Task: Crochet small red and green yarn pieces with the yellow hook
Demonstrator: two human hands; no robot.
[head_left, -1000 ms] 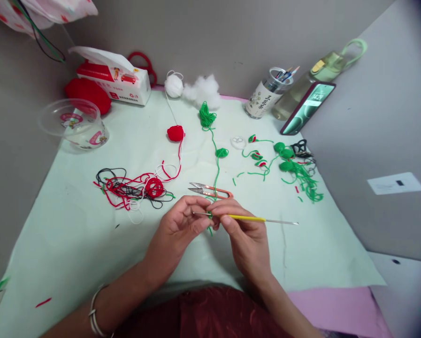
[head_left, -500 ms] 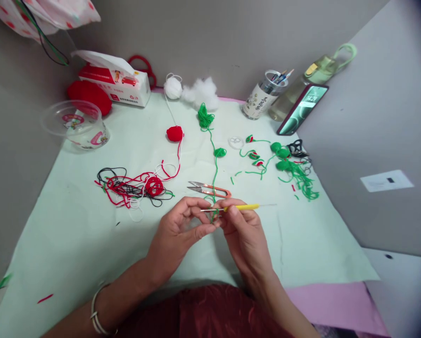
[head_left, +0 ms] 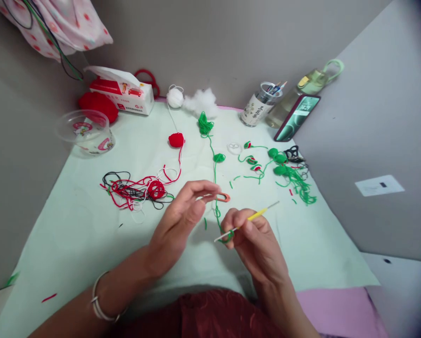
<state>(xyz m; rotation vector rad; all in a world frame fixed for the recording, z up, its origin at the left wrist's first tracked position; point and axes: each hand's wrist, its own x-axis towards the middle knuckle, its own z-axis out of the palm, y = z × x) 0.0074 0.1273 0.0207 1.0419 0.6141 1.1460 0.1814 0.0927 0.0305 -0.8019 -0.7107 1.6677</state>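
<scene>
My right hand (head_left: 256, 237) is closed around a crochet hook (head_left: 258, 214) with a yellow grip, its metal tip pointing down and left. A small loop of green yarn (head_left: 227, 236) sits on the hook's shaft, pinched at my fingertips. From it a green strand (head_left: 218, 213) runs up the table to a small green yarn ball (head_left: 219, 158). My left hand (head_left: 177, 223) is open, fingers stretched toward that strand and thumb apart; whether the fingertips touch it I cannot tell. Behind those fingers lie thread snips (head_left: 225, 198), with only the orange handle end showing.
Tangled red, black and white yarn (head_left: 136, 190) lies to the left, a red ball (head_left: 176, 140) behind it. Small green-and-red crocheted pieces (head_left: 251, 160) and green balls with loose tails (head_left: 279, 158) are on the right. A plastic tub (head_left: 96, 136), tissue pack (head_left: 134, 99) and phone (head_left: 297, 117) stand farther back.
My left hand has let go of the yarn work and opened, moving slightly up. My right hand has moved down and right with the hook, now tilted. A short green scrap shows between the hands.
</scene>
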